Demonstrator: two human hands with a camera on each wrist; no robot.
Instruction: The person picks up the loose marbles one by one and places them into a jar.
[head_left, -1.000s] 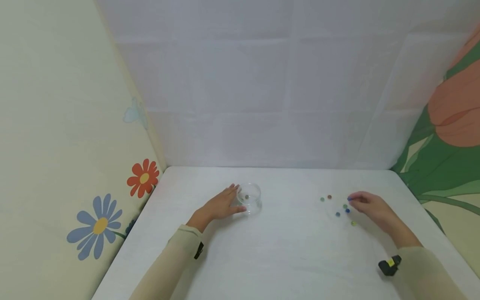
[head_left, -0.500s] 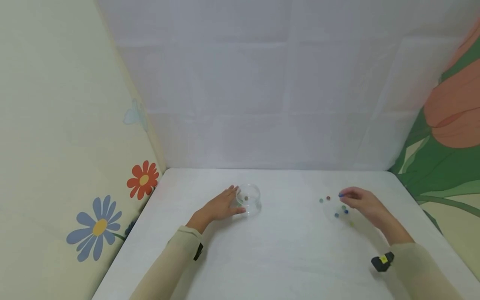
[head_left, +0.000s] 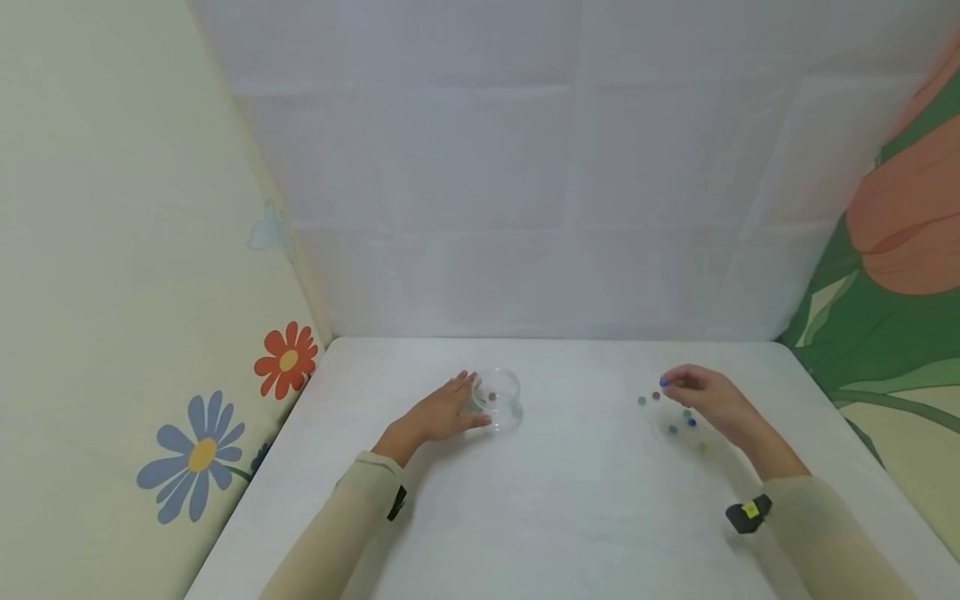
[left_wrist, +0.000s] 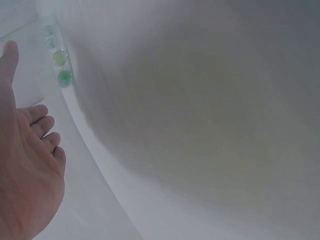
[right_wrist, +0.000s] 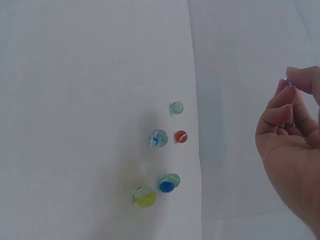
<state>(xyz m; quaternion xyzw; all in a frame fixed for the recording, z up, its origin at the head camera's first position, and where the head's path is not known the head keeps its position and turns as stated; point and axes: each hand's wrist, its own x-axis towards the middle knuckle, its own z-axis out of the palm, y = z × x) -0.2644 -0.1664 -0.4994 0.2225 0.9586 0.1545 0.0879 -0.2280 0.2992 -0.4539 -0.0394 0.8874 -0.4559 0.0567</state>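
Note:
A clear glass cup stands left of the table's middle, with several marbles in it; a green marble and a yellow marble show through its wall. My left hand holds the cup from the left, thumb on the near side and fingers on the far side. My right hand pinches a blue marble between thumb and fingertips, raised over the right half of the table. In the right wrist view the fingers mostly hide that marble.
Below the right hand lie loose marbles: red, pale green, light blue, yellow, and a dark blue one overlapping another green one. A white cloth wall rises behind the white table.
My right hand has lifted and moved left with the blue marble, away from its earlier place over the right side of the loose marbles. The left hand and cup have stayed in place.

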